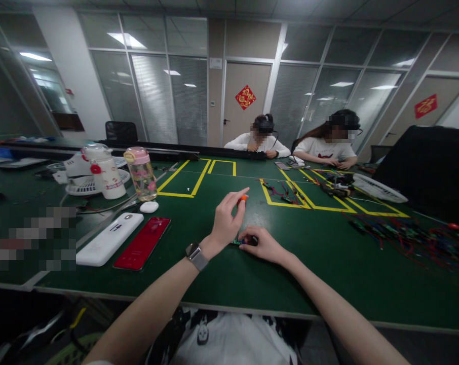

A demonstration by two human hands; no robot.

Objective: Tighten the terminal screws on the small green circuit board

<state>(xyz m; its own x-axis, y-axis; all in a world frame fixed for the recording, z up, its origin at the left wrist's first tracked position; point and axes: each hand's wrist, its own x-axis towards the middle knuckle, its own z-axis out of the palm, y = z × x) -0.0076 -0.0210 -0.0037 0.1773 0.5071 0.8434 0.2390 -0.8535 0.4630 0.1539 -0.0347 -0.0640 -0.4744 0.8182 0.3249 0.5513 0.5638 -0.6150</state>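
Here, in the head view, the left hand (226, 220) is raised just above the green tabletop (229, 274), its grip pinched narrow on a small orange-tipped tool (243, 198) held between thumb and fingertips. A watch (196, 255) sits on that wrist. At about four o'clock from it, the right hand (263, 244) lies flat on the tabletop, fingers pressed down on a small dark part (240, 241); the part is mostly covered, so it is probably a little connector or board, but I cannot tell which.

At nine o'clock from the hands lie a red phone (143, 243) and, just beside it, a white power bank (110, 238), both near the tabletop's front edge. Farther off at ten o'clock stand a clear bottle with a pink lid (140, 173) and a white bottle (105, 171), with a small white case (149, 206) in front of them.

Open green surface runs from the hands to the front edge at six o'clock and toward three o'clock, up to a heap of coloured wires (408, 237). Yellow tape outlines (181, 181) mark boxes at twelve o'clock. Two seated people (330, 142) work at the far edge.
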